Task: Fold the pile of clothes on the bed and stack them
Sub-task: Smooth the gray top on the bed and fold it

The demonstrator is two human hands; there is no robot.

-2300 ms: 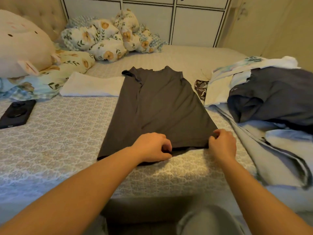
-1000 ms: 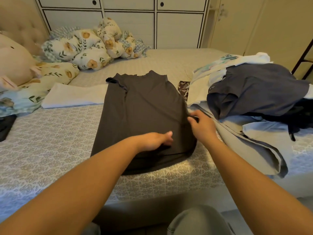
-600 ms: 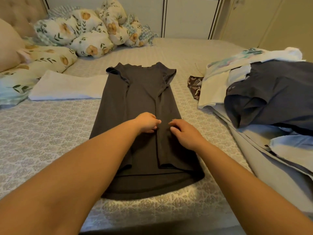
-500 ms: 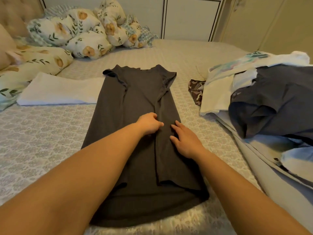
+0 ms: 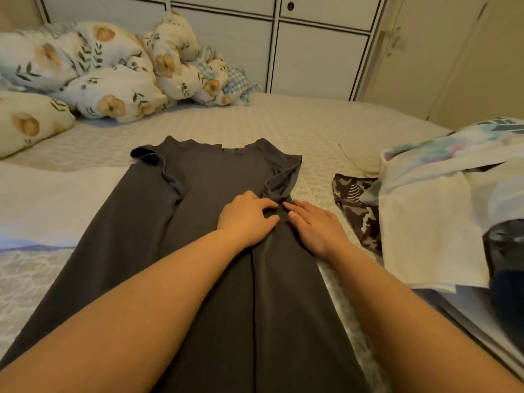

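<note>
- Dark grey dress [image 5: 215,251]: lies flat on the bed [image 5: 283,123], mid-frame, directly in front of the person; both hands rest on its upper part.
- Left hand [image 5: 249,219]: palm down, fingers loosely spread and slightly bent, pressing the cloth just below the right armhole. Grasps nothing.
- Right hand [image 5: 314,225]: palm down, fingers straight, flat on the folded-over right panel. Grasps nothing. Fingertips of the two hands nearly meet.
- Step in hand, judged: right side of the dress is folded inward along its length (the panel's edge runs as a dark line down the middle); hands are smoothing this fold flat near the top.
- Next move, judged: the left side, with its ruffled sleeve [image 5: 158,165], is not yet folded in; it calls for the same lengthwise fold, then folding hem to neckline.
- Orientation: neckline [image 5: 224,146] points away from the person, toward the floral pillows [image 5: 113,80]; hem lies nearest, out of frame at the bottom. Long axis runs near to far, tilted slightly left at the near end.
- Surroundings: folded white cloth [image 5: 51,199] just left of the dress; unfolded pile of clothes [image 5: 442,222] to the right, a patterned brown piece [image 5: 357,211] at its edge; white cupboard doors [image 5: 312,52] behind.
</note>
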